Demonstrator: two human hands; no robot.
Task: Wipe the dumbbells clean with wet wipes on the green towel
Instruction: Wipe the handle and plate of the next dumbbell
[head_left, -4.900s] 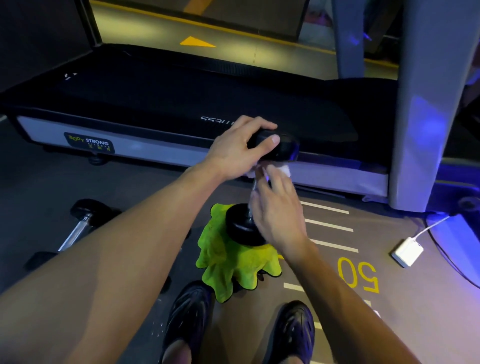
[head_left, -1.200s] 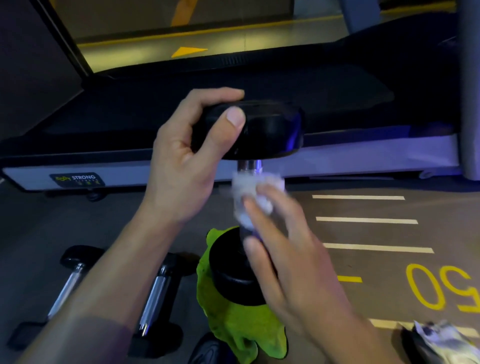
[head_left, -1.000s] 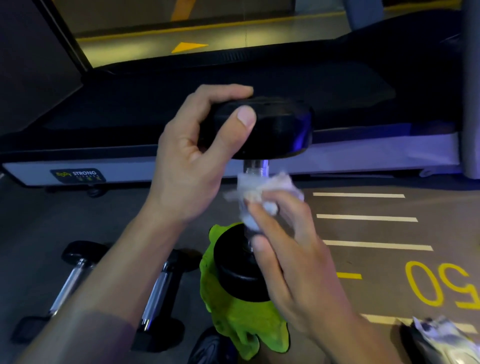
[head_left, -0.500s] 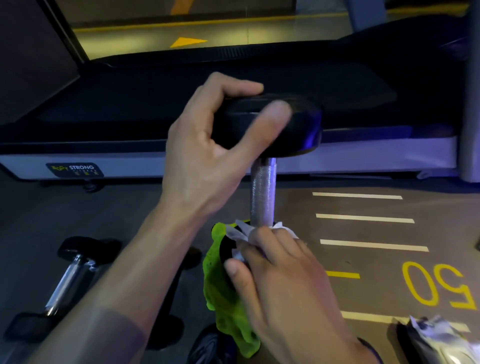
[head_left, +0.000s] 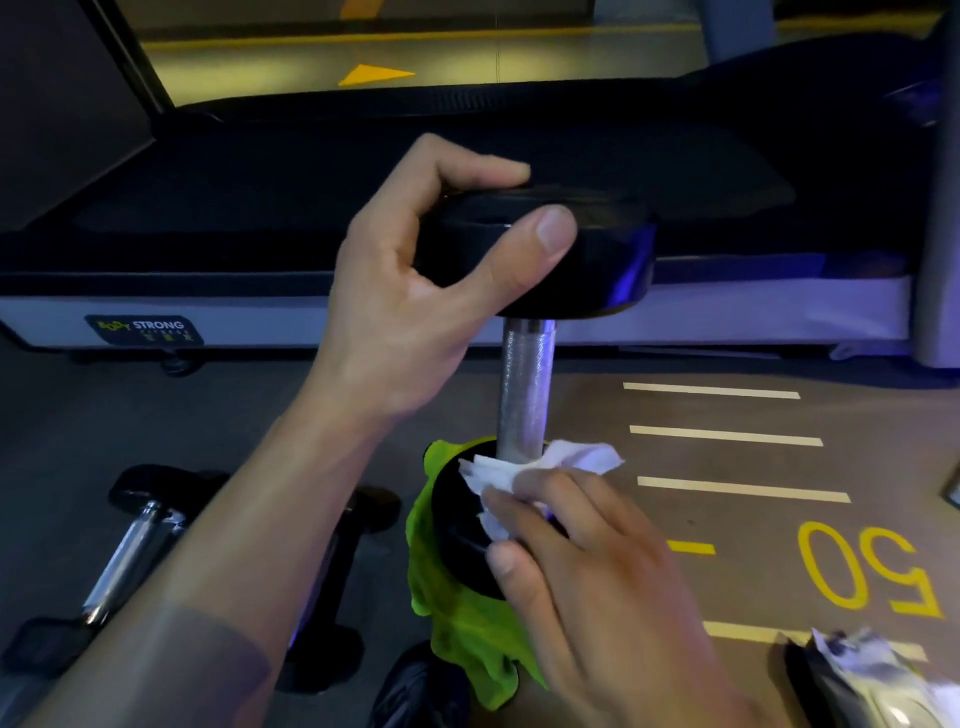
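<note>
The dumbbell (head_left: 524, 384) stands upright on its lower head, which sits on the green towel (head_left: 457, 613) spread on the floor (head_left: 727, 519). The left hand (head_left: 415, 301) clamps the upper black head from the left side, thumb across the near face and fingers curled over the top. The bare metal handle runs straight down between the two heads.

The right hand (head_left: 587, 561) is low, on the upper face of the lower head just beside the foot of the handle. Its grip holds a crumpled white wipe (head_left: 530, 470) against that head, with the fingers bent over the wipe and the thumb lying along the head's near rim. Part of the wipe sticks out to the right past the fingers.

To the left, on the floor, lie two more dumbbells (head_left: 130, 551); the nearer one is mostly hidden behind the left forearm. Behind everything runs a treadmill (head_left: 260, 208) with a label on its side rail. White lines and a yellow "50" (head_left: 872, 571) are painted on the floor to the right. A crinkled packet (head_left: 872, 680) lies at the lower right corner. A dark shoe (head_left: 415, 691) shows at the bottom edge, touching the towel.
</note>
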